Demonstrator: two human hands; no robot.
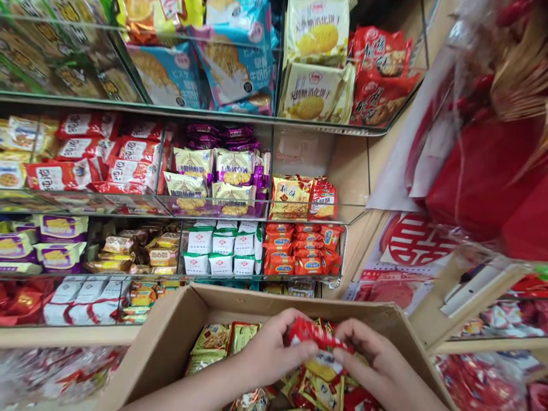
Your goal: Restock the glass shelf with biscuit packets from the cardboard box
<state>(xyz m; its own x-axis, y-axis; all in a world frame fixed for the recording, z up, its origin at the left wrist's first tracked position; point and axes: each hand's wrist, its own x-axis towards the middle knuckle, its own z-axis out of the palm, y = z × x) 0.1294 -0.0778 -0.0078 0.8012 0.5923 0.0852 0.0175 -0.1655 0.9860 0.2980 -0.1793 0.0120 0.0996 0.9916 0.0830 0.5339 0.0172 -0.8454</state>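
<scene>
My left hand (282,345) and my right hand (370,357) are over an open cardboard box (158,337). Between them is a red snack packet (314,333), somewhat blurred, with the fingers of both hands closed on it. A yellow-and-red packet front (325,367) shows just below the thumbs; whether it is part of the same packet I cannot tell. Loose yellow-and-red snack packets (213,338) lie in the box under and around my hands. My forearms and hands hide part of the contents.
Behind the box rise glass-fronted shelves with packaged biscuits, among them yellow walnut-cookie packets (291,196) and orange-red packets (280,249). A wooden side panel (377,245) and hanging red decorations (479,171) stand at the right. Plastic-wrapped goods (55,371) lie at lower left.
</scene>
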